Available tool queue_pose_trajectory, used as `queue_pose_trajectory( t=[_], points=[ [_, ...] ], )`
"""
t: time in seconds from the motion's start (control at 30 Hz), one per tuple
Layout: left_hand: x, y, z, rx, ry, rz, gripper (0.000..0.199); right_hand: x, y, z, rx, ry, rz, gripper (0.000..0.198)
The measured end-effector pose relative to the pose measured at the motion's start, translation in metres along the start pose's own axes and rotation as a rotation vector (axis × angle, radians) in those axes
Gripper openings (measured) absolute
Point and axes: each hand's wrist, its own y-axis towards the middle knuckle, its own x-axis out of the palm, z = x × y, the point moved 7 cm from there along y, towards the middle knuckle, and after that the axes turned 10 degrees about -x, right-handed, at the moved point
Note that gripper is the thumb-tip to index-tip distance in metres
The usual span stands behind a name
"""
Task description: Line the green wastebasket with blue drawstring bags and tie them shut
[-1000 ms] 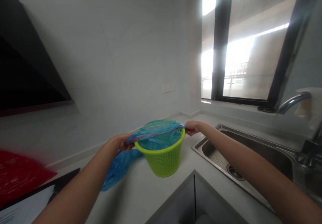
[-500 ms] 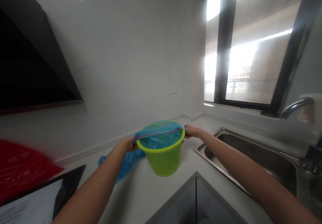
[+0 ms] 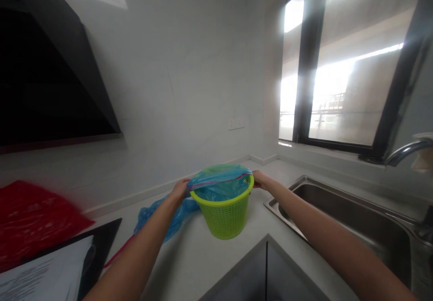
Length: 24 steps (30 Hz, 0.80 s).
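A lime-green perforated plastic basket (image 3: 225,217) stands upright on the white counter. Its inside is lined by a thin blue plastic bag (image 3: 219,190), whose edge with a red drawstring stretches across the opening. At the left of the rim, my left hand (image 3: 181,187) is closed on the bag's edge. My right hand (image 3: 259,179) grips the bag at the opposite side of the rim, its fingertips partly hidden. More crumpled blue plastic (image 3: 181,215) lies on the counter left of the basket, partly behind my left forearm; whether it joins the lining bag I cannot tell.
A steel sink (image 3: 345,219) with a tap (image 3: 409,151) is on the right, below a window. To the left, printed paper (image 3: 47,269) and a red plastic bag (image 3: 37,222) lie over a black cooktop (image 3: 108,240). A dark range hood (image 3: 61,75) overhangs the left side.
The view has turned slightly left, so everything sits a little farther right. Both hands stay at the rim. A red strip now shows beside my left forearm.
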Motion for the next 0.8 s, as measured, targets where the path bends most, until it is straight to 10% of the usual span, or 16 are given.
queue_pose_trajectory(
  t=[0.1, 0.33, 0.6, 0.8],
  points=[
    [-0.026, -0.027, 0.012, 0.191, -0.015, 0.146, 0.041, -0.021, -0.011, -0.016, -0.171, 0.037, 0.135, 0.022],
    [-0.021, -0.11, 0.012, 0.701, 0.413, 0.037, 0.03, -0.028, -0.065, -0.054, -0.78, -0.335, 0.099, 0.032],
    [-0.018, -0.126, 0.014, 0.8, 0.647, 0.424, 0.035, -0.017, -0.093, -0.055, -0.856, -0.448, 0.151, 0.007],
    [-0.014, -0.119, 0.016, 0.822, 0.796, 0.422, 0.017, -0.013, -0.115, -0.058, -0.869, -0.349, 0.102, 0.01]
  ],
)
